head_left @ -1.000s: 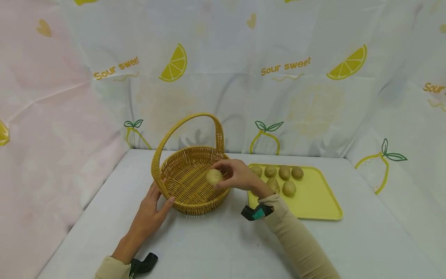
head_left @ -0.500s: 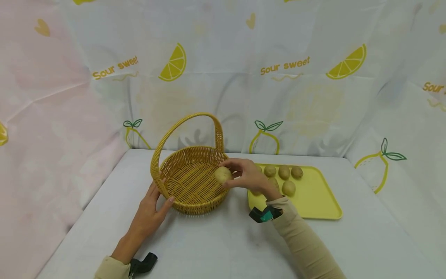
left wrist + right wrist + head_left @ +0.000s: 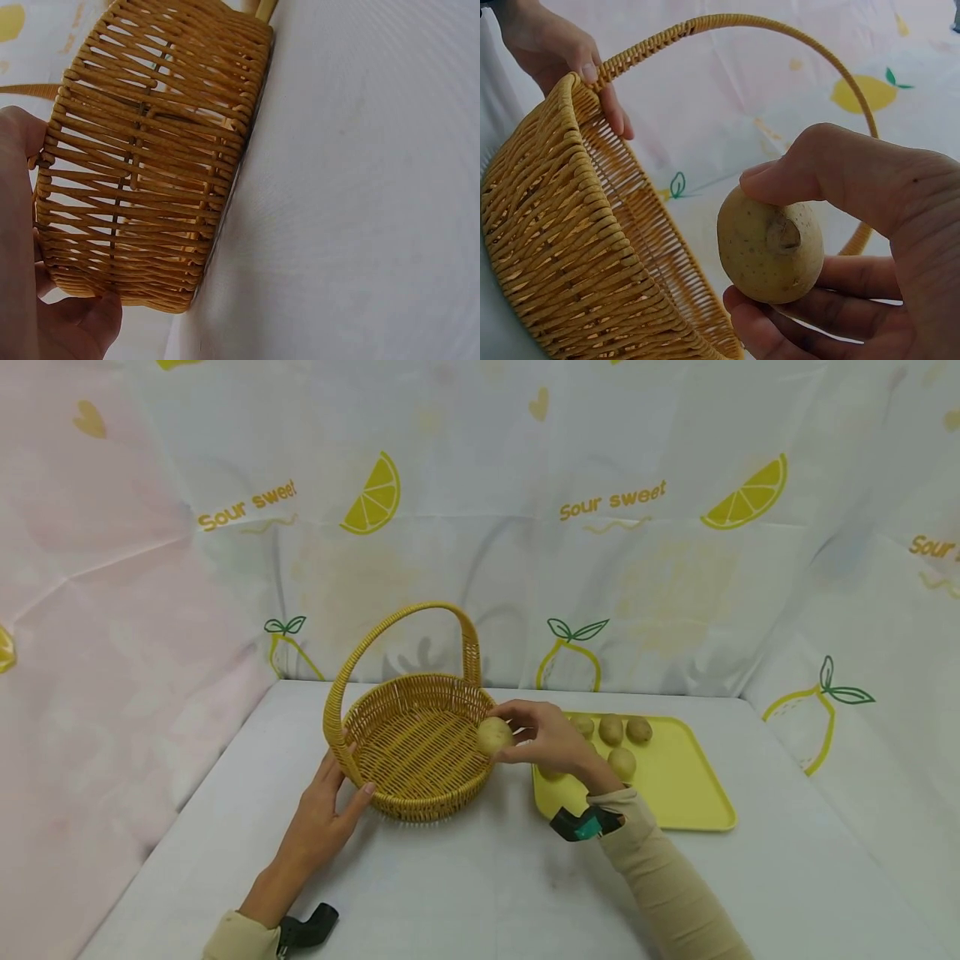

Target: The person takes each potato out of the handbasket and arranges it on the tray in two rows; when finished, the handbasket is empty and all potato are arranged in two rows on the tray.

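Note:
A yellow wicker basket (image 3: 420, 802) with a tall arched handle stands on the table, its inside showing only bare weave. My left hand (image 3: 322, 814) grips its rim at the near left, by the foot of the handle. Close up in the left wrist view, fingers and thumb lie about the basket's woven side (image 3: 150, 165). My right hand (image 3: 547, 739) pinches a pale round potato (image 3: 495, 737) between thumb and fingers, at the basket's right rim. The right wrist view shows this potato (image 3: 769, 244) whole, with a brown scar facing the camera.
A yellow tray (image 3: 690, 785) lies to the right of the basket, bearing several potatoes (image 3: 611, 730) along its back and left part. My right hand and forearm hide some of them. A printed cloth backdrop (image 3: 480, 568) rises behind the white table (image 3: 450, 893).
My right hand has moved to the right with the potato, from over the basket's inside to its right rim. The left hand and the basket have stayed in place.

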Demonstrator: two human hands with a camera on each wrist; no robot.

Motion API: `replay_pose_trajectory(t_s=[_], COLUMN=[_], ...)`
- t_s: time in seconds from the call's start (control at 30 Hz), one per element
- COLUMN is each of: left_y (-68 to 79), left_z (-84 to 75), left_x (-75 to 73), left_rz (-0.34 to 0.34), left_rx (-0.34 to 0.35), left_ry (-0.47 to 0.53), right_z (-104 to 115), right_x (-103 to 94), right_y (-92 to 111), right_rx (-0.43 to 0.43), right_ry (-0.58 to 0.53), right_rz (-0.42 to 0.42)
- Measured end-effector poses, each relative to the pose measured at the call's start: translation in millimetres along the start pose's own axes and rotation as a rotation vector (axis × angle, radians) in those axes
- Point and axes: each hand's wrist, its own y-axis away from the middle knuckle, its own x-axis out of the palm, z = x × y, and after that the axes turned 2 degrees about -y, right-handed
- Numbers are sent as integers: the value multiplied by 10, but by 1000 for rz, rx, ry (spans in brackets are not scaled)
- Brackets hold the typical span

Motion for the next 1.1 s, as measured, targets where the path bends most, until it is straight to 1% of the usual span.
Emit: replay_pose_trajectory(t_s=[0.4,0.63,0.83,1.1], left_y=[-2,-6,-3,-5], left_z=[-13,-11,-5,-9], left_x=[-4,-6,-4,3], left_rz=[0,-1,-5,-8], left_rx=[1,5,9,12], left_ry=[10,5,0,9], right_z=[-53,-63,-63,-86], right_x=[-89,-144,-204,-279], right_y=[112,186,229,288], right_rx=[-1,-5,9,41], right_ry=[25,36,38,67], right_rz=[-31,-68,-76,-81])
